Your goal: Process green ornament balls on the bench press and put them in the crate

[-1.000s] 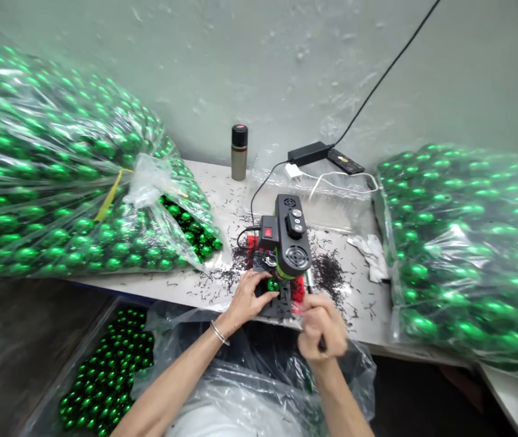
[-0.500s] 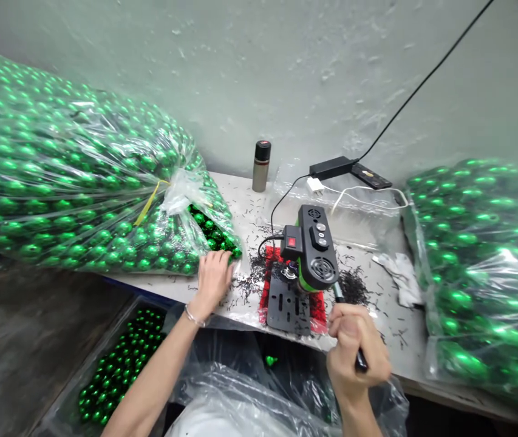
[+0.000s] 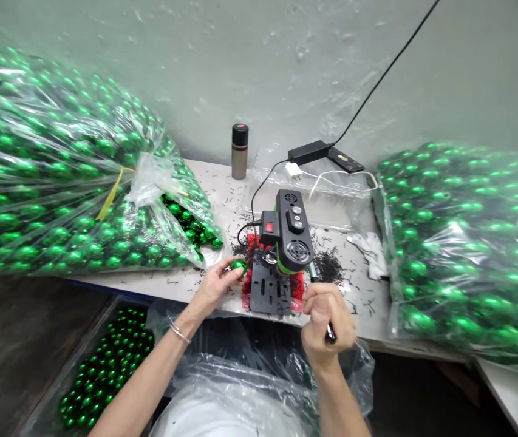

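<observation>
Between the thumb and fingers of my left hand (image 3: 217, 282) is a shiny green ball (image 3: 239, 266), held just left of a small black press machine (image 3: 293, 233). My right hand (image 3: 330, 321) is wrapped round the black-ended lever handle (image 3: 330, 332) at the machine's right side. Under the machine's head lies a slotted black base plate (image 3: 270, 290) on a red mat (image 3: 299, 290). A big clear bag (image 3: 58, 182) of green balls rests at the left, with a torn opening near my left hand.
Black scraps (image 3: 329, 265) litter the white table (image 3: 213, 182). Behind stand a bottle (image 3: 239, 152) and a power adapter (image 3: 308, 152). A white glove (image 3: 370, 254) lies beside another bag of balls (image 3: 463, 255) at right. A bin of balls (image 3: 108, 364) sits below left.
My left hand has come out of the bag's opening and moved right towards the machine, now with a green ball. My right hand stays on the lever. The whole view has shifted.
</observation>
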Demonstrator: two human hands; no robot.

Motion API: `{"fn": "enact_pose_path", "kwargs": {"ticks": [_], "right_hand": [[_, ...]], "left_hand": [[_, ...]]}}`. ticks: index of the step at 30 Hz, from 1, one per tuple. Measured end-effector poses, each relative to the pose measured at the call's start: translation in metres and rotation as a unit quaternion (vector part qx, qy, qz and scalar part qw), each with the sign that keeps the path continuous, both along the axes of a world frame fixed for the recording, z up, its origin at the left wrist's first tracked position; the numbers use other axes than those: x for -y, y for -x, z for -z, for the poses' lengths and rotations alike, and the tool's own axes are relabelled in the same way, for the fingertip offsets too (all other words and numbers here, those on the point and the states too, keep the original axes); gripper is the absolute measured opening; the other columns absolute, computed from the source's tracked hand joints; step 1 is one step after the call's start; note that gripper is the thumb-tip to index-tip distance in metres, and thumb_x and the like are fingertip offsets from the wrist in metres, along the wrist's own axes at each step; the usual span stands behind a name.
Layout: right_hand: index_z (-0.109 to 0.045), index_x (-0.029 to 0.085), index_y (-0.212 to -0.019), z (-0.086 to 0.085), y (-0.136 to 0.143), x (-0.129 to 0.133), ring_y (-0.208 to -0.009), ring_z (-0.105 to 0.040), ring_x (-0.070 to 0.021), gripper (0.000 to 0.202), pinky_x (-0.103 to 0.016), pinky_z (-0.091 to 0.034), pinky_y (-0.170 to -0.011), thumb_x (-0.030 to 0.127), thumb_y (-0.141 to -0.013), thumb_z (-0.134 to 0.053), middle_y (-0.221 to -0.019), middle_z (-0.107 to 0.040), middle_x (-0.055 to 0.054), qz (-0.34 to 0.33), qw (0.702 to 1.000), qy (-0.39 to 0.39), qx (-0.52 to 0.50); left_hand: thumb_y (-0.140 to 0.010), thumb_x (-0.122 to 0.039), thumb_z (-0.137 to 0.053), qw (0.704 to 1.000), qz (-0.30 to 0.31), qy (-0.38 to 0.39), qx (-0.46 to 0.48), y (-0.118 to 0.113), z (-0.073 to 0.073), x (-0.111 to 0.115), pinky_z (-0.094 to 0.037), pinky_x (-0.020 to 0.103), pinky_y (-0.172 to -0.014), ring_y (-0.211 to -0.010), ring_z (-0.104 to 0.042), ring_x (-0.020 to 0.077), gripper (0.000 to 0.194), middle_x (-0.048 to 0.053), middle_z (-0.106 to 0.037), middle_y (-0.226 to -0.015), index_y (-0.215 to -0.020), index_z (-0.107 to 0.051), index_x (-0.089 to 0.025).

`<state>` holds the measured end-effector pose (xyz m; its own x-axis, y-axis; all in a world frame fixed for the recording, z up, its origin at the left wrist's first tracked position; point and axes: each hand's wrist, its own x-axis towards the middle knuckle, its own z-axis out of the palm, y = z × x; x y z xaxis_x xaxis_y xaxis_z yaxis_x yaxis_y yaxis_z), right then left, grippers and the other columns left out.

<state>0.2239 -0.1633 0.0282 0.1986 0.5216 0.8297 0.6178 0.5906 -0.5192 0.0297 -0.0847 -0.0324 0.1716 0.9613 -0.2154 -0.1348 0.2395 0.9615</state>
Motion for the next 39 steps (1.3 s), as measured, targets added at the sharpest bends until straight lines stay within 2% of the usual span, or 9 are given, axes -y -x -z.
{"fn": "enact_pose_path", "kwargs": {"ticks": [4, 9, 11, 14, 16, 18, 24, 31, 39], "right_hand": [[-0.045, 0.019, -0.067, -0.003, 0.000, 0.001, -0.063, -0.054, -0.0107, 0.027, -0.025, -0.040, -0.057, 0.003, -0.089, -0.043, -0.062, -0.050, 0.003, -0.003, 1.000, 0.008, 0.010], [-0.046, 0.020, -0.067, -0.003, 0.000, 0.002, -0.062, -0.054, -0.0116, 0.027, -0.025, -0.040, -0.056, 0.004, -0.088, -0.044, -0.061, -0.050, 0.003, -0.007, 1.000, 0.011, 0.015], [-0.047, 0.020, -0.068, -0.001, -0.001, 0.002, -0.062, -0.054, -0.0119, 0.026, -0.025, -0.040, -0.056, 0.003, -0.088, -0.044, -0.061, -0.050, 0.003, -0.009, 1.000, 0.009, 0.015], [-0.047, 0.020, -0.069, 0.001, -0.002, 0.002, -0.064, -0.055, -0.0120, 0.026, -0.026, -0.042, -0.058, 0.003, -0.088, -0.044, -0.062, -0.051, 0.002, -0.013, 1.000, 0.011, 0.018], [-0.047, 0.020, -0.069, 0.001, -0.002, 0.003, -0.065, -0.055, -0.0121, 0.025, -0.026, -0.043, -0.059, 0.003, -0.088, -0.045, -0.063, -0.051, 0.002, -0.014, 1.000, 0.014, 0.019], [-0.047, 0.020, -0.069, 0.002, -0.003, 0.004, -0.065, -0.055, -0.0122, 0.025, -0.026, -0.043, -0.060, 0.004, -0.088, -0.045, -0.064, -0.051, 0.002, -0.017, 1.000, 0.017, 0.021], [-0.047, 0.019, -0.072, 0.028, -0.009, 0.002, -0.064, -0.051, -0.0110, 0.022, -0.027, -0.041, -0.057, 0.011, -0.091, -0.042, -0.072, -0.053, -0.001, -0.031, 0.998, -0.003, 0.051], [-0.043, 0.022, -0.069, 0.074, -0.009, -0.012, -0.061, -0.051, -0.0107, 0.031, -0.030, -0.047, -0.059, 0.022, -0.098, -0.032, -0.073, -0.051, 0.000, -0.005, 0.994, -0.089, 0.063], [-0.045, 0.023, -0.069, 0.073, -0.012, -0.016, -0.061, -0.055, -0.0115, 0.029, -0.028, -0.048, -0.056, 0.022, -0.096, -0.037, -0.071, -0.051, 0.001, -0.023, 0.991, -0.077, 0.106]], "left_hand": [[-0.066, -0.047, -0.081, 0.993, 0.046, 0.088, 0.057, -0.040, 0.010, 0.015, -0.046, 0.020, -0.050, -0.052, -0.059, 0.0092, 0.061, 0.000, -0.066, -0.065, -0.113, -0.064, -0.011], [-0.078, -0.047, -0.069, 0.992, 0.094, 0.029, -0.081, -0.053, 0.023, 0.012, -0.032, 0.017, -0.037, -0.036, -0.048, 0.0076, 0.059, -0.005, -0.059, -0.049, -0.124, -0.061, -0.011], [-0.081, -0.043, -0.066, 0.982, 0.109, -0.041, -0.146, -0.053, 0.027, 0.012, -0.039, 0.020, -0.040, -0.037, -0.051, 0.0092, 0.053, -0.003, -0.064, -0.056, -0.124, -0.061, -0.013], [-0.083, -0.034, -0.064, 0.945, 0.113, -0.196, -0.236, -0.054, 0.029, 0.013, -0.055, 0.028, -0.059, -0.055, -0.063, 0.0128, 0.039, 0.007, -0.073, -0.094, -0.117, -0.065, -0.015], [-0.084, -0.032, -0.064, 0.911, 0.104, -0.276, -0.287, -0.057, 0.029, 0.014, -0.057, 0.033, -0.074, -0.072, -0.068, 0.0170, 0.033, 0.011, -0.070, -0.113, -0.114, -0.066, -0.017], [-0.086, -0.031, -0.064, 0.890, 0.099, -0.313, -0.317, -0.059, 0.030, 0.014, -0.057, 0.035, -0.080, -0.083, -0.068, 0.0196, 0.031, 0.011, -0.069, -0.114, -0.114, -0.065, -0.017], [-0.089, -0.033, -0.064, 0.883, 0.108, -0.311, -0.333, -0.062, 0.032, 0.014, -0.057, 0.033, -0.073, -0.072, -0.065, 0.0168, 0.029, 0.009, -0.068, -0.109, -0.113, -0.065, -0.017], [-0.087, -0.029, -0.067, 0.889, 0.103, -0.315, -0.316, -0.062, 0.033, 0.014, -0.057, 0.035, -0.080, -0.085, -0.067, 0.0207, 0.029, 0.011, -0.068, -0.110, -0.114, -0.066, -0.016], [-0.086, -0.028, -0.067, 0.893, 0.099, -0.310, -0.312, -0.063, 0.033, 0.014, -0.056, 0.037, -0.084, -0.095, -0.067, 0.0236, 0.029, 0.011, -0.068, -0.108, -0.113, -0.066, -0.017]]}}
